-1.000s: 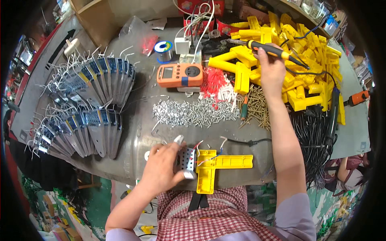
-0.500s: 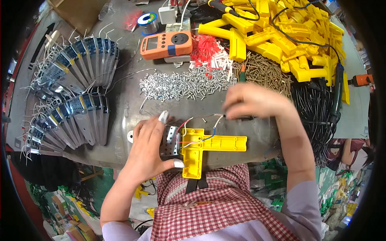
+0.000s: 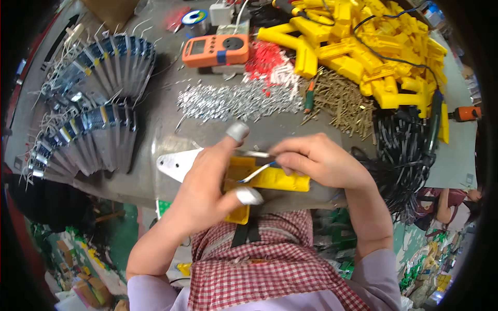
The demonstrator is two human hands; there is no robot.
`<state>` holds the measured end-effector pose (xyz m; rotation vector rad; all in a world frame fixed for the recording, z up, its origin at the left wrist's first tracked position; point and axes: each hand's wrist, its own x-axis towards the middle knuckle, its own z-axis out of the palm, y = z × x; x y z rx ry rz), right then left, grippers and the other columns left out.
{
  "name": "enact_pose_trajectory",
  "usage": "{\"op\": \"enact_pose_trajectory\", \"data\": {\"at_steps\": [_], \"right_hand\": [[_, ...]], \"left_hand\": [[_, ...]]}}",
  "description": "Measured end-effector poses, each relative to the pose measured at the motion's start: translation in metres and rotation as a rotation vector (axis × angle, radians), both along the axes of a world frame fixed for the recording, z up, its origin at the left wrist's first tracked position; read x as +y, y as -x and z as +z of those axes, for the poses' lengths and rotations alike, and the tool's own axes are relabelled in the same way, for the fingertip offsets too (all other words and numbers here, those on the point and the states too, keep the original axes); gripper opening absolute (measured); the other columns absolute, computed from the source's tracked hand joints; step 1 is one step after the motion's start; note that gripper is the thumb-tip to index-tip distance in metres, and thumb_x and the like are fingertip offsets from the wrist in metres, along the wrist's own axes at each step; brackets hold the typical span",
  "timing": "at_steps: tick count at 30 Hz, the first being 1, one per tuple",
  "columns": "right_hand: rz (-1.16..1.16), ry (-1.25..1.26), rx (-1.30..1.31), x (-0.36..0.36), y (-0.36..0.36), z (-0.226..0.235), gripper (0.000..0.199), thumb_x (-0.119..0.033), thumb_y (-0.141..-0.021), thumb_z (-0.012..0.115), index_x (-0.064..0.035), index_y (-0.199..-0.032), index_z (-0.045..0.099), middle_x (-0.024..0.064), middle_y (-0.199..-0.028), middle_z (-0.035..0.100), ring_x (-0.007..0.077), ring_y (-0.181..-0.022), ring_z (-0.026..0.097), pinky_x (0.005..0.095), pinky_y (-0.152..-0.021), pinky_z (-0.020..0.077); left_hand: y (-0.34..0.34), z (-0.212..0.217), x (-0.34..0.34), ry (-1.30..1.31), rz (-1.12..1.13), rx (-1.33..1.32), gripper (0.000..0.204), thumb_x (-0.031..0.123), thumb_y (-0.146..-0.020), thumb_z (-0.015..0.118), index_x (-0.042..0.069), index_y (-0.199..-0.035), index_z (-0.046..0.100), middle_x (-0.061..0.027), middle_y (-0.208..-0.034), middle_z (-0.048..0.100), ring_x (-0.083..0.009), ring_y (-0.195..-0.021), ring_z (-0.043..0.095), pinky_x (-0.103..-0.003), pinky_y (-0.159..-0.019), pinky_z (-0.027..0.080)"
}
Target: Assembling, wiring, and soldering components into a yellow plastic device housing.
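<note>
My left hand (image 3: 202,189) lies over a white plate (image 3: 174,165) with holes, its thumb and forefinger spread wide, pale covers on both tips. Its other fingers are hidden. Beneath and beside this hand is a yellow plastic T-shaped housing (image 3: 285,180), partly covered. My right hand (image 3: 324,161) is closed in a pinch above the housing's right arm. White and blue wires (image 3: 259,171) run from its fingertips down toward the housing; motion blurs their ends.
Screws and nuts (image 3: 233,101) lie beyond my hands, with an orange multimeter (image 3: 215,50) behind. Yellow housings (image 3: 363,46) are heaped at far right, beside brass-coloured screws (image 3: 342,98), a green-handled screwdriver (image 3: 309,98) and black cables (image 3: 399,150). Wired boards (image 3: 98,140) fan out left.
The white plate has shifted left and shows more from under my left hand, which has moved right over the housing. My right hand has come down and closed on the wires.
</note>
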<state>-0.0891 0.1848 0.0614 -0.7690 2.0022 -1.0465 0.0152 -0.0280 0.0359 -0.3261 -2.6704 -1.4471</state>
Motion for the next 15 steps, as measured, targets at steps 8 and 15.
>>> {"op": "enact_pose_trajectory", "data": {"at_steps": [8,15], "right_hand": [[-0.129,0.207,0.426,-0.03,-0.006,-0.015,0.012,-0.011,-0.081,0.066,-0.0012,-0.088,0.065,0.0133,-0.078,0.059,0.0237,-0.071,0.061,0.0321,-0.061,0.0478],[-0.326,0.181,0.401,-0.028,-0.019,-0.022,0.011,-0.008,-0.077,0.07,-0.0024,-0.087,0.068,0.0064,-0.073,0.059,0.0152,-0.064,0.057,0.0279,-0.057,0.0444]], "left_hand": [[0.008,-0.025,-0.007,-0.149,0.186,-0.068,0.019,0.004,-0.081,0.063,0.0,-0.099,0.061,-0.0117,-0.086,0.063,-0.0261,-0.083,0.062,-0.033,-0.074,0.049],[0.012,-0.034,-0.006,-0.134,0.165,0.124,0.013,0.004,-0.075,0.066,0.0,-0.087,0.064,-0.0133,-0.078,0.062,-0.0314,-0.076,0.058,-0.039,-0.075,0.046]]}}
